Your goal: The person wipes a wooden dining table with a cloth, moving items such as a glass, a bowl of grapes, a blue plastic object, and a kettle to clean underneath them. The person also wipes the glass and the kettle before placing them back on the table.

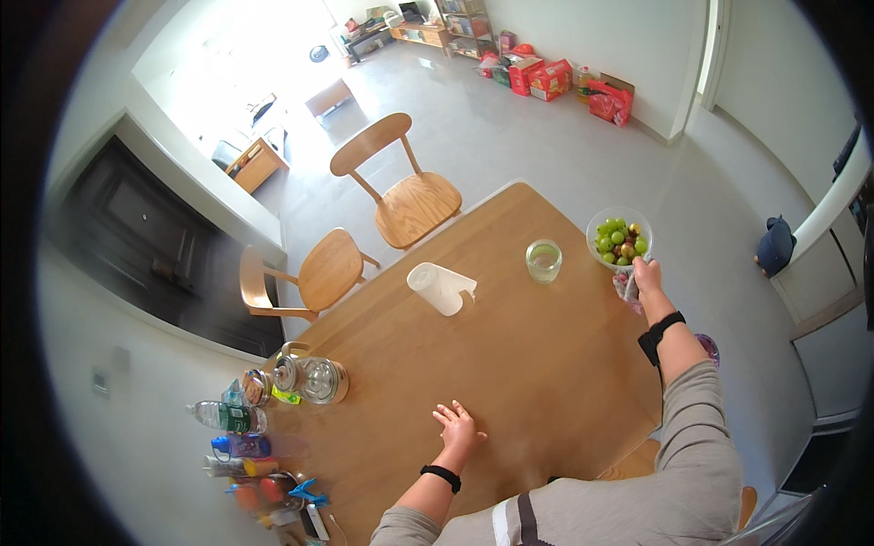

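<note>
My right hand (647, 278) is at the table's right edge, closed on a crumpled grey cloth or bag (625, 285) beside a clear bowl of green grapes (618, 240). Whether it also grips the bowl's rim cannot be told. To the left of the bowl stands a glass cup (544, 261) with pale liquid. A paper towel roll (437, 290) lies farther left, its loose end partly unrolled. My left hand (460, 431) rests near the wooden table's (519, 362) front part with fingers spread and nothing in it.
At the left end stand a glass pitcher (321, 380), a plastic water bottle (229, 416), a blue bottle (242, 446) and several jars. Two wooden chairs (418, 205) are along the far side. Red boxes (550, 80) sit by the wall.
</note>
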### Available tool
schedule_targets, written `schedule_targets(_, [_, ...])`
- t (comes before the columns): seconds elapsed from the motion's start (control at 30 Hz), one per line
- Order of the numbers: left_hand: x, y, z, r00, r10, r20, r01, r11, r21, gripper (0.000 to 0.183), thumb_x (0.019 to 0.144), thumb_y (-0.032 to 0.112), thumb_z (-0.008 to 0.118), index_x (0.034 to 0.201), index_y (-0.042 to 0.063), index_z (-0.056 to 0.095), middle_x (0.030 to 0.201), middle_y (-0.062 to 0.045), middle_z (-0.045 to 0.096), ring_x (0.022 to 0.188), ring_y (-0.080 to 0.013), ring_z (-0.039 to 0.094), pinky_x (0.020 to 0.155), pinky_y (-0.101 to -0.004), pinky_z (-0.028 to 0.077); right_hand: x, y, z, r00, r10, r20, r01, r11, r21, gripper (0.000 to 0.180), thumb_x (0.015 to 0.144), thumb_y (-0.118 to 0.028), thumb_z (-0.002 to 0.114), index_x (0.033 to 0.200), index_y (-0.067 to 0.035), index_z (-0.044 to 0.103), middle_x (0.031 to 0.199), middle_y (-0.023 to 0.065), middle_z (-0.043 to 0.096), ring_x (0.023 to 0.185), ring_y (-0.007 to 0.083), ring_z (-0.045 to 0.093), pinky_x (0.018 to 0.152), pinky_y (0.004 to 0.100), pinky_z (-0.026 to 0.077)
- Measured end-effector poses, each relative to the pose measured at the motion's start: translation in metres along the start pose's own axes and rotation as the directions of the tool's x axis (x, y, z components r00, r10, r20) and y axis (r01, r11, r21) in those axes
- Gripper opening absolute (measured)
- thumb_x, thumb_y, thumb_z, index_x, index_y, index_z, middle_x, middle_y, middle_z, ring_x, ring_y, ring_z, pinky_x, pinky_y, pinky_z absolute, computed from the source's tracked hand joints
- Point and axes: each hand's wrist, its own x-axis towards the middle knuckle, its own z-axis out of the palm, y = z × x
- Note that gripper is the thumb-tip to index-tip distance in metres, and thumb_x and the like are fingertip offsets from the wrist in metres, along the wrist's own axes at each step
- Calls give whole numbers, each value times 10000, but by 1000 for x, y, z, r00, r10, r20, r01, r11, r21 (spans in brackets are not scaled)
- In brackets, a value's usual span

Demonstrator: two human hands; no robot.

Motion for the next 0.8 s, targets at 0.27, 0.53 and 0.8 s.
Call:
schedule_targets(0.27, [-1,-2,8,992,81,-92,-64,982,176,1272,641,638,763,1454,-143,173,1395,-493,237,1336,-611,243,1099,-591,288,63,26,103,991,-10,131,31,987,-155,283,808,-187,590,874,87,614,812,233,671,569,240,666,491,382,552])
schedule_targets(0.53, [-12,6,-11,998,37,-52,-32,996,89,1277,607,559,828,1470,-108,163,1410,-491,197,1335,-618,226,903,-496,532,83,55,157,861,74,503,20,984,-179,446,997,-346,530,1209,45,559,1103,99,649,943,179,604,851,323,480])
schedule_targets(0.8, [-13,9,-13,997,16,-71,-10,996,91,1253,611,508,850,1470,-100,169,1427,-469,197,1352,-600,207,800,-507,581,59,46,153,855,-64,515,293,878,-379,485,952,-311,569,1322,-2,516,1201,163,630,1109,269,586,979,358,432])
